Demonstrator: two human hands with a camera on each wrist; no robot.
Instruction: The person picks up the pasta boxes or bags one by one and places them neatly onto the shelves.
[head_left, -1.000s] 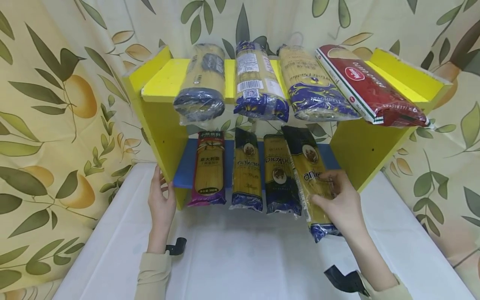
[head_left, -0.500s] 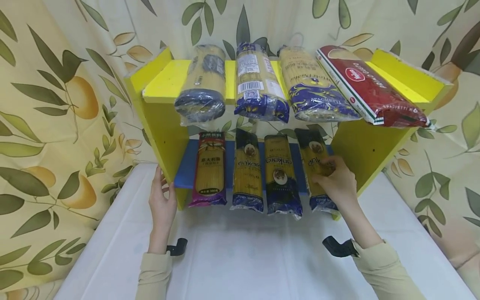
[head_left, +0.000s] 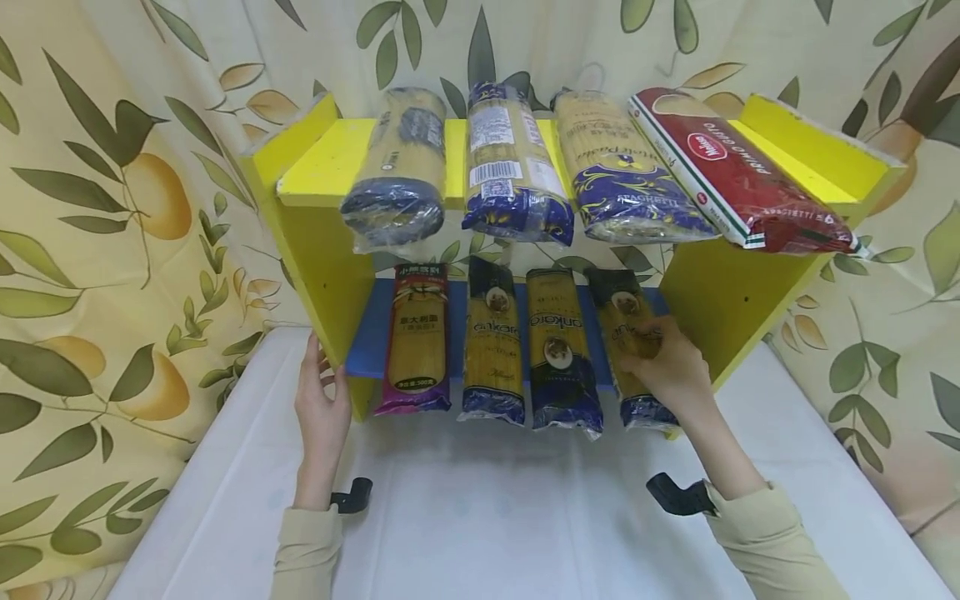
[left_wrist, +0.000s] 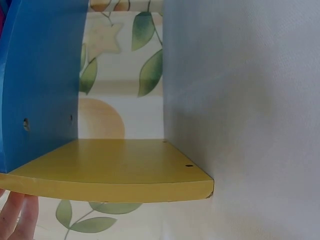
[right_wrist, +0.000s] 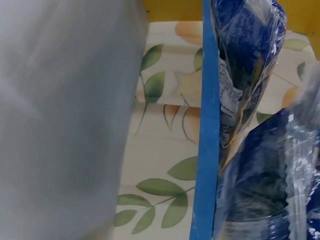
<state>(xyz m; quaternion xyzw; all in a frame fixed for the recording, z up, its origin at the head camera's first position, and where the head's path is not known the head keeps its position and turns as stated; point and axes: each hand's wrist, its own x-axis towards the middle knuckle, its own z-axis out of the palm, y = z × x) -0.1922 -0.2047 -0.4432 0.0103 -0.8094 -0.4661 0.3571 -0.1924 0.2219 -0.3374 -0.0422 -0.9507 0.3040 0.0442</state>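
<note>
A yellow rack (head_left: 318, 275) with a blue lower shelf (head_left: 457, 367) stands on a white-covered table. My right hand (head_left: 671, 367) grips the rightmost spaghetti packet (head_left: 637, 387), which leans slightly on the lower shelf. To its left lie two more navy-and-gold spaghetti packets (head_left: 564, 350) (head_left: 492, 350) and one with a pink-purple end (head_left: 418, 342). The right wrist view shows blue packet ends (right_wrist: 255, 185) beside the shelf edge, with no hand visible. My left hand (head_left: 322, 408) rests against the outer face of the left side panel, its fingers (left_wrist: 22, 215) showing in the left wrist view.
The top shelf (head_left: 315, 171) bears several pasta packets, among them a red one (head_left: 738, 171) at the right and a clear one with a dark blue end (head_left: 401, 167) at the left. White cloth (head_left: 480, 508) covers the table in front. A leaf-patterned curtain (head_left: 150, 275) hangs behind.
My right hand has pushed the rightmost spaghetti packet back and rightward, from in front of its neighbour onto the lower shelf. My left hand stays in place.
</note>
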